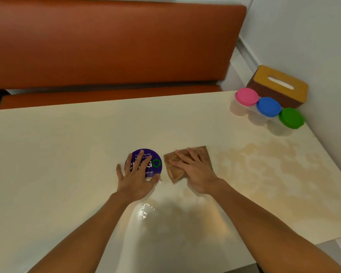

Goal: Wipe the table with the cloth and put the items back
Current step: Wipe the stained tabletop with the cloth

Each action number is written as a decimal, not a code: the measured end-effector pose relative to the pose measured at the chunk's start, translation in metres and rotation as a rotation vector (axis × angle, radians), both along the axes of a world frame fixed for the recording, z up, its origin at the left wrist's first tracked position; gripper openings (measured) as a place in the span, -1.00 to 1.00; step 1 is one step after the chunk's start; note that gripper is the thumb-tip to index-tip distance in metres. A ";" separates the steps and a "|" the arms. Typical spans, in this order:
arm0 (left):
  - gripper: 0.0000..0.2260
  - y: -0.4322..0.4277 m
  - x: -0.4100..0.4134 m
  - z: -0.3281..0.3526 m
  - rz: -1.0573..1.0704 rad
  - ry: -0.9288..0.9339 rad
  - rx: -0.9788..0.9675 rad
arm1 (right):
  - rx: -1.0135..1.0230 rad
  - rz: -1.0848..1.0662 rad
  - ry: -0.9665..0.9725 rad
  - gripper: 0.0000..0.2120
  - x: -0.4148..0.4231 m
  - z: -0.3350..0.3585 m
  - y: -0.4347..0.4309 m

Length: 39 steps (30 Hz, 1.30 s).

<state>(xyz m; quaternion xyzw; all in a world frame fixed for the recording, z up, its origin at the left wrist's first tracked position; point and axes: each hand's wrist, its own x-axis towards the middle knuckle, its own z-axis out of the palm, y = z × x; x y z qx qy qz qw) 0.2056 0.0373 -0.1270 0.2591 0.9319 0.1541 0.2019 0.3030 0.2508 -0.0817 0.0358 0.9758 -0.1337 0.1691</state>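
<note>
Pressing flat and open, left hand [137, 178] pins disc [155, 164]; right hand [195, 170], cloth [202, 152]; quick wipes may only smear the stain [274, 164].

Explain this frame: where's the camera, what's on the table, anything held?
No robot here: a person's two bare hands, filmed by one wide-angle camera worn on the head, looking down. The left hand lies flat on a purple printed disc. The right hand presses a folded brown cloth onto the cream table, fingers straight, so nothing is gripped. Far right by the wall: a tissue box and three clear tubs with pink, blue and green lids. Brownish smears lie right of the cloth.
</note>
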 end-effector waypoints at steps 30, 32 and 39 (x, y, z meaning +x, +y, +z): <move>-0.27 0.017 0.008 -0.005 0.110 0.084 0.016 | -0.015 -0.430 0.006 -0.32 0.097 0.004 -0.118; -0.30 0.016 0.008 -0.005 0.090 0.060 0.028 | -0.030 -0.422 0.006 -0.33 0.102 0.006 -0.129; -0.55 -0.003 0.003 0.017 0.102 -0.110 0.240 | -0.173 -0.390 -0.093 -0.36 0.109 0.019 -0.149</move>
